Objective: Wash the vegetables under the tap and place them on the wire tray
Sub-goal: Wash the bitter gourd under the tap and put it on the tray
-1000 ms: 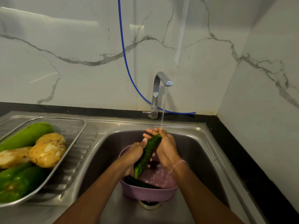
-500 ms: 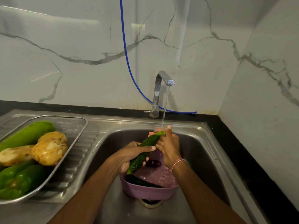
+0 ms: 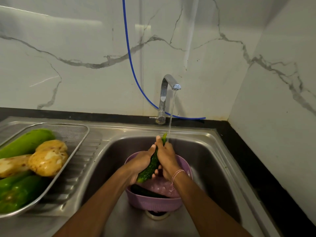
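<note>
"What did the hands hold?"
"The left hand point(image 3: 140, 164) and right hand point(image 3: 166, 154) both wrapped round one cucumber point(image 3: 150, 165), under the tap point(image 3: 168, 82) water, over the purple basket point(image 3: 153, 202)."
"Much left?"
"I think so. Potatoes point(image 3: 47, 161) and peppers point(image 3: 18, 190) lay on the wire tray point(image 3: 82, 134). One dark vegetable point(image 3: 145, 191) waited in the basket."

My basin point(image 3: 154, 203) sits in the sink point(image 3: 215, 161), tap point(image 3: 163, 94) behind it at twelve; wire tray point(image 3: 85, 134) with vegetables point(image 3: 47, 162) lies at nine.
</note>
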Tool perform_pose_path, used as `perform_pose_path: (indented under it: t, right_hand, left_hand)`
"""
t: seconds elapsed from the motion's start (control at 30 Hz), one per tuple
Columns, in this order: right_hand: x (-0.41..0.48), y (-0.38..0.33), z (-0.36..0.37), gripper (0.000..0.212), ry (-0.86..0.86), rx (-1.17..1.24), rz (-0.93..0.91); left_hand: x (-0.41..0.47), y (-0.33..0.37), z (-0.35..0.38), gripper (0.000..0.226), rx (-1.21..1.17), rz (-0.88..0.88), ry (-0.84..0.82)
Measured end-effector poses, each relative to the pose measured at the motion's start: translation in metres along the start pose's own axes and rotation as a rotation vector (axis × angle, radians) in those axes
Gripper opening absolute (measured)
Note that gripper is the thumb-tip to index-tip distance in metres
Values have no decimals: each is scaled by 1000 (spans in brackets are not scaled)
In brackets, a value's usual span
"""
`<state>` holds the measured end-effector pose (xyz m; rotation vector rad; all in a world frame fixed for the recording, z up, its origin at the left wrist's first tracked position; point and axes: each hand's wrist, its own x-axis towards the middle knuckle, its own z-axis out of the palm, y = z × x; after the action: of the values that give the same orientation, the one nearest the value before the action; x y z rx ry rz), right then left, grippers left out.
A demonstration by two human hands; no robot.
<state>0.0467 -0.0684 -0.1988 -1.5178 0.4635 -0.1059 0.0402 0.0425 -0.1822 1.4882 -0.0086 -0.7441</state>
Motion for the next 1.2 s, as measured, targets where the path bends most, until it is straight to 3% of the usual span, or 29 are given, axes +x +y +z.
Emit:
perform_pose_path:
  t: [0.1,0.17,0.27,0.37,0.47,0.63,0.77,0.87,0.93,1.0,1.13,1.2]
  right_hand:
    - [4,-4,-9,62,74,34,59]
    - [8,-6,-17,65,60,181,128]
    - [13,-10,-22,48,-18,449,165]
    - [16,-8,-25,24,-142,426,84]
    - [13,-4,-24,36,-190,317,50]
    - [16,2,-23,28,20,179,-14]
    - [18,1,-25,26,76,163,-94]
    - [18,-1,-29,22,138,132,-190]
    - [15,-6,-39,23,168,76,-249]
    - [10,-10,-51,25,86,51,-253]
    - [3,-12,-71,41,-299,-64,-253]
    - [2,-16,-76,50,-378,-181,-203]
  left_hand:
    - [2,-4,-1,64,100,-9,-73]
    - [1,-5,5,46,46,17,-106]
    - [4,-6,11,18,-68,98,-144]
    - [8,-7,5,31,-85,183,-77]
    - [5,-7,2,36,13,233,18]
    - [6,-12,2,37,390,250,33]
    - [9,-13,9,41,629,316,212]
    - [18,-20,-5,62,760,278,352]
    - [23,-21,-17,58,812,286,354]
    - [25,-19,-27,43,815,303,324]
    - [27,-22,-41,48,824,312,322]
    - [27,-22,-44,41,901,292,271]
